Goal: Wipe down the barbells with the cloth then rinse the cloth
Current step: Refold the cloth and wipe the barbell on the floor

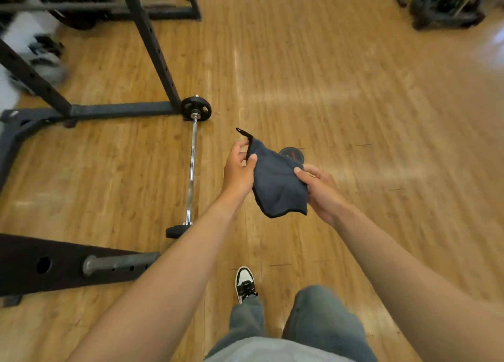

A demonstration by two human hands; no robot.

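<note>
1. Barbell (192, 161) lies on the wood floor (327, 88), one plated end against the foot of the rack (120, 112), the other end near the left forearm. It sits well apart from both hands, so I judge wiping is not under way at this bar.
2. Rack stands along the floor's left edge; its upper parts run out of frame, and the white and dark shapes behind it are too blurred to name.
3. Cloth (278, 187) hangs in the air above the floor, stretched between the hands, probably being spread or refolded for a clean face. Whether it is wet or dirty cannot be told.
4. Left hand (238, 170) pinches the cloth's upper corner, fingers curled by a dark loop.
5. Right hand (319, 189) grips the opposite edge, thumb on top, fingers curled beneath and mostly hidden.
6. Small dark disc (293, 154) shows behind the cloth, mostly covered; I cannot tell what it belongs to.
</note>
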